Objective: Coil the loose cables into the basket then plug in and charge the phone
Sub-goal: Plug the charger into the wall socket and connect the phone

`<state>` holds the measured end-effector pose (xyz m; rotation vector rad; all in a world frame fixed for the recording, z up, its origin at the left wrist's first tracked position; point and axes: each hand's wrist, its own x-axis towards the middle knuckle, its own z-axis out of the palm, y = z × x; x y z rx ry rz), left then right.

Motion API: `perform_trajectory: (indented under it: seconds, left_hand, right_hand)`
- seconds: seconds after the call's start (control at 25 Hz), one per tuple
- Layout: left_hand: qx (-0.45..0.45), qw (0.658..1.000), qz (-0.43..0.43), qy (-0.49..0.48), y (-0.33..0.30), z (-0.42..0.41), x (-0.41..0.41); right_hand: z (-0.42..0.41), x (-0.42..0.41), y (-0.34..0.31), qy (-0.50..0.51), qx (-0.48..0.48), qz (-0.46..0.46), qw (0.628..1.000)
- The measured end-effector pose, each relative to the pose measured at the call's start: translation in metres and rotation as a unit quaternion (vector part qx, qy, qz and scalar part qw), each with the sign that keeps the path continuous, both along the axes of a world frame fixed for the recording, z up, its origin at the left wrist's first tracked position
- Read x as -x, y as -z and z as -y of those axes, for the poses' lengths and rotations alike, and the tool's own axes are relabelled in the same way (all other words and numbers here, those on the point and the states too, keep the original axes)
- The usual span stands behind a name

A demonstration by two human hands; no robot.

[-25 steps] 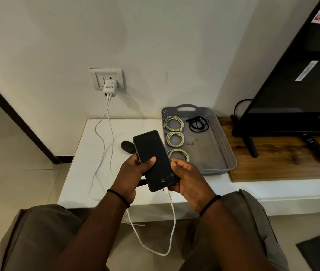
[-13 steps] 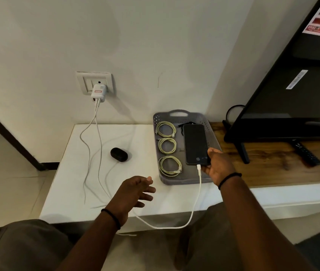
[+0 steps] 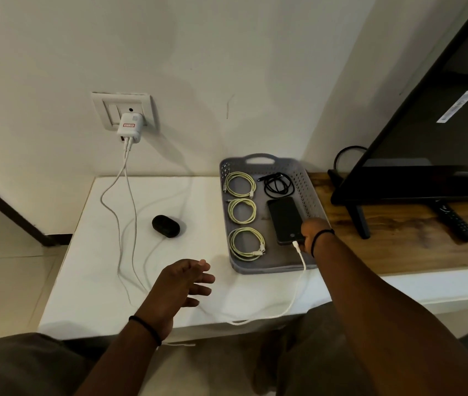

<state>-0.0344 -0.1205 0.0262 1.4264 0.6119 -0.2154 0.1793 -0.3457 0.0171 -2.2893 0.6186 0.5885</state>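
**Setting the charging phone down in the basket**

Lowering the phone [image 3: 285, 220] into the grey basket [image 3: 267, 267], the right hand [image 3: 314, 234] grips it at its near right corner, fingers curled round the edge; the exact finger placement is hidden behind the wrist. The phone lies on the basket floor, right of the three pale coiled cables [image 3: 241, 212] and just in front of the black coiled cable [image 3: 278, 184]. A white charging cable [image 3: 298, 281] is plugged into its near end, drops over the basket's front wall, loops off the edge of the white table [image 3: 98, 267] and runs back toward the charger [image 3: 130, 127] in the wall socket [image 3: 124, 110].

The left hand [image 3: 182, 284] hovers over the table with fingers spread and loose, holding nothing.

To finish this well, I'd say: let go gently so the plug isn't levered sideways, and keep slack in that hanging loop so its weight doesn't tug the connector out. The free hand could draw the loop up onto the table. A small black case [image 3: 165, 225] sits well apart, untouched.
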Motion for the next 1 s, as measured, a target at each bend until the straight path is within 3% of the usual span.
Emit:
perform_trajectory:
  seconds: [0.08,0.12,0.2,0.36,0.52,0.84,1.0]
  left_hand:
    - [0.000,1.000,-0.001,-0.001,0.002,-0.001,-0.004]
    - [0.001,1.000,-0.002,-0.002,0.003,-0.002,-0.006]
    - [0.001,1.000,-0.005,-0.004,0.005,-0.004,-0.009]
    - [0.000,1.000,-0.009,-0.019,0.006,-0.009,-0.010]
    - [-0.004,0.999,-0.010,-0.032,0.004,-0.014,-0.006]
    - [-0.065,0.995,-0.024,-0.070,0.000,-0.032,-0.002]
    - [-0.104,0.977,-0.004,-0.188,0.001,-0.047,-0.001]
  right_hand:
    - [0.002,-0.004,0.009,-0.084,0.116,0.077,0.987]
    - [0.003,-0.007,0.009,-0.026,0.071,0.115,0.991]
    - [0.003,-0.006,0.012,-0.033,0.117,0.164,0.979]
    - [-0.008,0.000,0.016,-0.183,0.218,0.139,0.948]
    - [-0.007,-0.001,0.026,-0.198,0.297,0.114,0.927]
    - [-0.006,-0.007,0.041,-0.182,0.312,0.115,0.925]
    - [-0.012,-0.001,0.034,-0.172,0.302,0.159,0.924]
